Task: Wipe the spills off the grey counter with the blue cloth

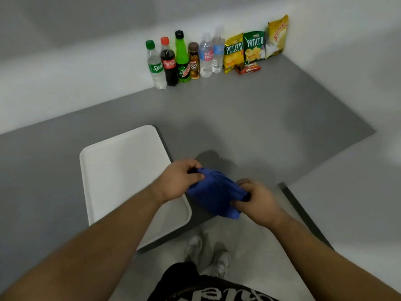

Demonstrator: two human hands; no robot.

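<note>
The blue cloth (213, 191) is bunched up and held between both hands just above the front edge of the grey counter (249, 118). My left hand (180, 181) pinches its upper left corner. My right hand (259, 202) grips its lower right side. The cloth hangs partly over the counter's front edge. No spill is visible on the grey surface from here.
A white tray (112, 170) lies on the counter left of my hands, partly under my left arm. Several drink bottles (182, 59) and chip bags (253, 47) line the back wall. A white wall bounds the right side. My shoes show on the floor below.
</note>
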